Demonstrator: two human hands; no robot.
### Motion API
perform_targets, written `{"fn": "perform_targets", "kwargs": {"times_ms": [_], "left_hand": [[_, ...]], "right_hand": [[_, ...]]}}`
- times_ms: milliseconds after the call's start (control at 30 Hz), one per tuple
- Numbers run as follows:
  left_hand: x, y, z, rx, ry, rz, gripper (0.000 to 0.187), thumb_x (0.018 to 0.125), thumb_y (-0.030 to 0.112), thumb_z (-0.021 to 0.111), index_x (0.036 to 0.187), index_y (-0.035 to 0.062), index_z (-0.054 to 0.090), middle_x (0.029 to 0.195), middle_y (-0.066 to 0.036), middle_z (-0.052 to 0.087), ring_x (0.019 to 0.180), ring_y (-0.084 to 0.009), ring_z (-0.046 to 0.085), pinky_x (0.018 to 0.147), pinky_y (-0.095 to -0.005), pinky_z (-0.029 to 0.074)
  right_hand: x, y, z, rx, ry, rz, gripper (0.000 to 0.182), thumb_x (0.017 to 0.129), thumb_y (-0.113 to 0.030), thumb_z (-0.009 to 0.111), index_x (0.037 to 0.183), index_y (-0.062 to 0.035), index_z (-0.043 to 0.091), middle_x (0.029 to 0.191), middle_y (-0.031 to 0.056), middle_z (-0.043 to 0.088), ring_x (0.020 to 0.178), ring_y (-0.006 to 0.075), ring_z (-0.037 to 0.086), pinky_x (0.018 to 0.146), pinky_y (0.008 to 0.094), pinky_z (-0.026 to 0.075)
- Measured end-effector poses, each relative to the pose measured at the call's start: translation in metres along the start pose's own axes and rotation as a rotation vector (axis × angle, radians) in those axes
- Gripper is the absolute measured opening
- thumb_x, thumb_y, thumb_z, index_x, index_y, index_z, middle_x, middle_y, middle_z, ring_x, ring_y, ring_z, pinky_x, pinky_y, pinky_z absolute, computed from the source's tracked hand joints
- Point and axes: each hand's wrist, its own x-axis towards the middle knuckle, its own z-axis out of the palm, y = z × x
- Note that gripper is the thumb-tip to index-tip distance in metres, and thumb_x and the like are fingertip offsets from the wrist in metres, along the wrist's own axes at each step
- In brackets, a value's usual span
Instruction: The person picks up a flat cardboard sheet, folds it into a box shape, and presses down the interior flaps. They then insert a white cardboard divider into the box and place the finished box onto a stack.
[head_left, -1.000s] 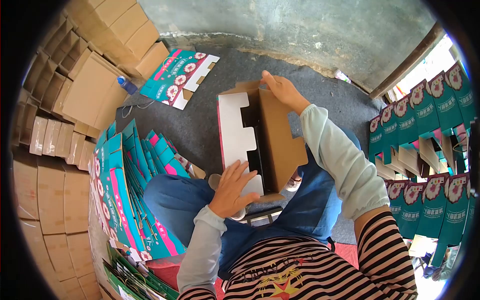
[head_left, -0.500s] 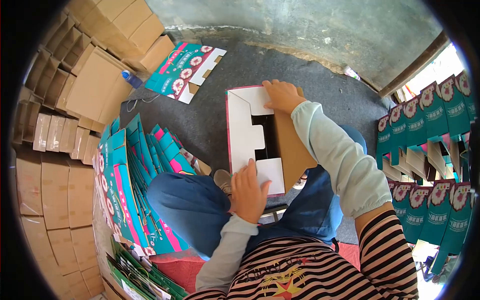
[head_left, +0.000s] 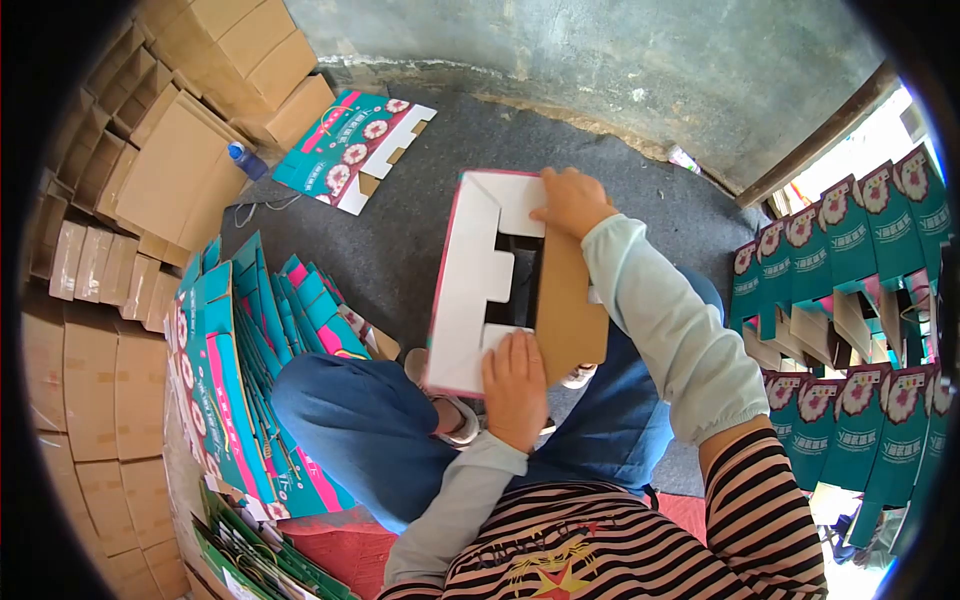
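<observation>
Between my knees is a carton [head_left: 465, 285] with a white inside, a pink edge and a brown panel [head_left: 578, 300] on its right. Its notched white flaps are partly folded in, leaving a dark gap between them. At the far end my right hand [head_left: 575, 200] grips the carton, thumb on the small white flap and fingers over the far edge. My left hand [head_left: 517, 388] lies on the near end, its fingers flat on the near white flap.
Folded teal cartons [head_left: 265, 370] lean in a stack by my left knee. One flat teal carton [head_left: 345, 145] lies on the dark floor ahead, with a blue bottle [head_left: 247, 160] beside it. Brown boxes [head_left: 95, 380] are piled left; teal cartons [head_left: 835, 240] stand in rows right.
The carton has turned slightly, its near end shifting left. My left hand has moved rightward and lower over the near flap. My right hand stays at the far end.
</observation>
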Motion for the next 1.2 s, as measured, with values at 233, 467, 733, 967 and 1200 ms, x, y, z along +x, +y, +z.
{"fn": "perform_targets", "kwargs": {"times_ms": [233, 467, 733, 967, 1200], "left_hand": [[0.026, -0.087, -0.032, -0.059, 0.069, 0.139, 0.036, 0.081, 0.011, 0.048, 0.115, -0.0002, 0.055, 0.118, -0.016, 0.057, 0.114, -0.0313, 0.050, 0.097, -0.0428, 0.039], [0.017, -0.111, -0.042, -0.281, 0.033, -0.082, 0.036, 0.084, 0.015, 0.057, 0.117, 0.0016, 0.055, 0.110, -0.018, 0.062, 0.107, -0.0338, 0.056, 0.094, -0.0413, 0.041], [0.029, -0.097, -0.021, -0.344, 0.296, -0.278, 0.050, 0.088, 0.018, 0.055, 0.133, -0.0001, 0.041, 0.130, -0.023, 0.047, 0.120, -0.0359, 0.045, 0.101, -0.0436, 0.034], [0.026, -0.092, -0.024, 0.081, -0.036, 0.044, 0.061, 0.080, 0.030, 0.065, 0.131, 0.0018, 0.045, 0.138, -0.016, 0.041, 0.129, -0.0325, 0.036, 0.105, -0.0492, 0.028], [0.021, -0.099, -0.014, 0.026, -0.096, 0.052, 0.061, 0.080, 0.033, 0.065, 0.129, 0.0015, 0.046, 0.134, -0.016, 0.046, 0.125, -0.0323, 0.042, 0.104, -0.0462, 0.030]], "right_hand": [[-0.039, 0.057, -0.001, 0.175, -0.044, -0.001, 0.042, 0.082, -0.039, 0.054, 0.098, -0.0012, 0.061, 0.097, 0.0208, 0.065, 0.092, 0.0351, 0.062, 0.083, 0.0432, 0.048], [-0.052, 0.049, -0.030, 0.403, -0.474, 0.069, 0.052, 0.090, -0.043, 0.038, 0.078, 0.0014, 0.063, 0.078, 0.0192, 0.064, 0.068, 0.0294, 0.062, 0.065, 0.0405, 0.048], [-0.055, 0.047, -0.017, 0.316, -0.086, -0.171, 0.047, 0.084, -0.042, 0.055, 0.115, -0.0066, 0.054, 0.108, 0.0174, 0.059, 0.087, 0.0285, 0.060, 0.076, 0.0408, 0.048], [-0.077, 0.021, 0.008, 0.015, -0.014, -0.687, 0.083, 0.064, -0.036, 0.079, 0.134, -0.0094, 0.042, 0.139, 0.0173, 0.039, 0.122, 0.0353, 0.043, 0.099, 0.0423, 0.038], [-0.064, 0.016, 0.014, 0.037, -0.139, -0.693, 0.062, 0.069, -0.037, 0.074, 0.120, -0.0084, 0.056, 0.124, 0.0130, 0.054, 0.112, 0.0318, 0.050, 0.091, 0.0421, 0.042]]}}
